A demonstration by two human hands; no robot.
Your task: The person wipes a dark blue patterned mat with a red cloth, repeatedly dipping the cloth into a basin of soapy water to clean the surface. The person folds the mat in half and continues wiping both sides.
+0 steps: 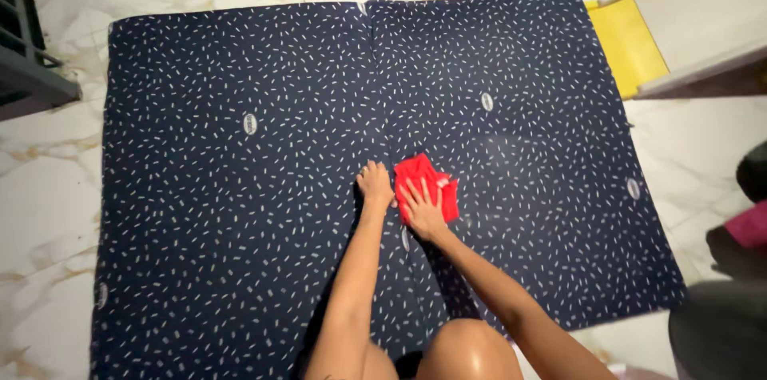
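Nearest me was the person's bare knee (467, 348), w/ both forearms reaching fwd over it. The right hand (423, 208) lay flat, fingers spread wide, pressing down on a small red cloth (427, 184); not gripping it, just pinning it under palm & fingertips. The left hand (375, 184) sat just beside it, to its left, fingers curled loosely, knuckles down on the dark blue mat (240, 188), touching or nearly touching the cloth's edge; couldn't tell if it pinched any fabric.

The cloth was bunched into a small folded wad, under & just beyond the right hand, roughly at the mat's centre seam. Its long axis ran diagonally, from near the left hand away toward the far right; one corner pointed away from the person.

To my eye, doing this well meant keeping the palm flat so the wad wouldn't unroll, squaring the edges w/ the left hand, and pressing evenly rather than dragging, since the mat could ruck.

Farther off: white marble floor (48, 188) round the mat, and a yellow board (627, 44) past its far right corner.
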